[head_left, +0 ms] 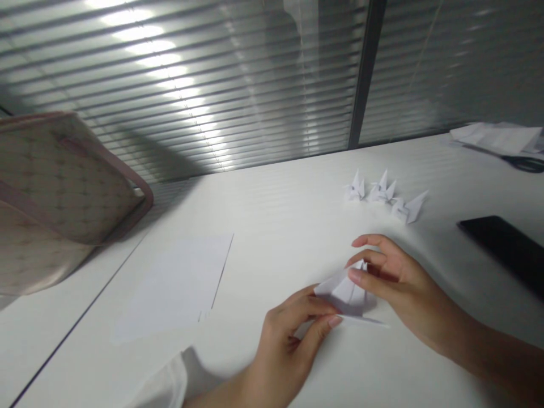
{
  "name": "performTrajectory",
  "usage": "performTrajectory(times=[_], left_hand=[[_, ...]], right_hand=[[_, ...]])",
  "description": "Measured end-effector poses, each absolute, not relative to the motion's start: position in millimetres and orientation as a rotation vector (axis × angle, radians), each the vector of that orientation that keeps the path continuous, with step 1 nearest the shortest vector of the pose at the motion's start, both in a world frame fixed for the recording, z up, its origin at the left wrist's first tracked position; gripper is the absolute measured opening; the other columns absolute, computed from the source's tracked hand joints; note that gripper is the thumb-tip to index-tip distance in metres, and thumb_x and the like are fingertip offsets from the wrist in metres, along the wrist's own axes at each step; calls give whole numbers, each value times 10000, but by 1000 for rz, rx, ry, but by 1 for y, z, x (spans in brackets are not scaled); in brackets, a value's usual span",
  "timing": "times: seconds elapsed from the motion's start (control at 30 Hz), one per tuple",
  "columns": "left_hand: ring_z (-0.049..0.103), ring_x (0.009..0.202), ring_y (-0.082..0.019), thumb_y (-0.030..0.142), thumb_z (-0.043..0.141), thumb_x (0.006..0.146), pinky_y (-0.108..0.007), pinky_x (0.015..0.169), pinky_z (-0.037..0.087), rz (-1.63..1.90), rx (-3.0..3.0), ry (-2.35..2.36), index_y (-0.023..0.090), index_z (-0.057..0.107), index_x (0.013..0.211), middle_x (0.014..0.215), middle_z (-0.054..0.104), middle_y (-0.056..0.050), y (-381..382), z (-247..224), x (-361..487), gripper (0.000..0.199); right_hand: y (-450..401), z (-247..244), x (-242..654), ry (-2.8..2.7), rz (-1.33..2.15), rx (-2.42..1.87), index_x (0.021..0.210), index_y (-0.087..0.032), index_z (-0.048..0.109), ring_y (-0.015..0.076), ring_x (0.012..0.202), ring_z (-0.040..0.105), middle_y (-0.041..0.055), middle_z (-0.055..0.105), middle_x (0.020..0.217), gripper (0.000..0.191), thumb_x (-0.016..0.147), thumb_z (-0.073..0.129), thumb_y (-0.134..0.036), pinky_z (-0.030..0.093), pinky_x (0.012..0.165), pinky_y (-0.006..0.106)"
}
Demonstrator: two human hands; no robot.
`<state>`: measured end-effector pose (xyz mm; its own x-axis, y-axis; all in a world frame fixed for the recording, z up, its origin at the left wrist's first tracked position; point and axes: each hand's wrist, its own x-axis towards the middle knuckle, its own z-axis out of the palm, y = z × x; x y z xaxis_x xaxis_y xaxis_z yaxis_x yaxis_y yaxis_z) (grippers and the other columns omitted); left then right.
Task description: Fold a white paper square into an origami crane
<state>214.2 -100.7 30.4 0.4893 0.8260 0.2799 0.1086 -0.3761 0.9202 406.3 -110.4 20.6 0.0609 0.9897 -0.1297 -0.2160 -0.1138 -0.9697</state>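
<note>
Between my two hands is a partly folded piece of white origami paper (346, 293), held just above the white table. My left hand (295, 331) pinches its lower left edge between thumb and fingers. A thin pointed flap juts out to the right below. My right hand (385, 272) grips the upper right corner between thumb and a finger, with its other fingers raised and bent. Beyond my hands, three folded paper cranes stand together: a left crane (356, 187), a middle crane (383, 188) and a right crane (408, 207).
White paper sheets (178, 283) lie on the table (272, 226) at left. A patterned bag (59, 198) with pink handles stands at far left. On the right are a black phone (505, 249), scissors (525, 163) and folded paper (495, 137). Window blinds (255, 85) border the back.
</note>
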Motion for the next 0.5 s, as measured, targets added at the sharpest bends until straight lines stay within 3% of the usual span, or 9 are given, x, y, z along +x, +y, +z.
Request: performTrajectory(times=[0.13,0.3,0.4,0.5], left_hand=[[608,711,-112,131,645,857,-169,663,468,916,1745,908,189,700,807,778,691,-10,-101,29,214,94],[544,617,-102,192,701,805,-174,565,439,913,1523,1048,199,702,829,727,659,-2,-98,24,217,25],[500,570,-93,226,748,765,-174,528,414,946,1318,1047,224,663,1004,635,570,40,-96,22,219,254],[472,519,-82,252,792,721,-169,488,379,934,1160,1051,226,568,1155,588,528,71,-93,23,219,489]], right_hand=[[-109,22,411,-940,1405,-1201,907,-225,636,113,694,593,-26,674,750,240,756,754,-370,437,637,219],[-107,23,410,-878,1451,-1200,785,-217,704,129,665,604,-5,696,725,211,693,789,-388,451,623,241],[-108,22,412,-911,1434,-1235,851,-222,732,141,720,608,8,703,774,243,756,731,-445,463,673,256],[-108,23,414,-880,1469,-1227,930,-198,738,200,839,649,52,720,822,428,820,599,-588,484,793,322]])
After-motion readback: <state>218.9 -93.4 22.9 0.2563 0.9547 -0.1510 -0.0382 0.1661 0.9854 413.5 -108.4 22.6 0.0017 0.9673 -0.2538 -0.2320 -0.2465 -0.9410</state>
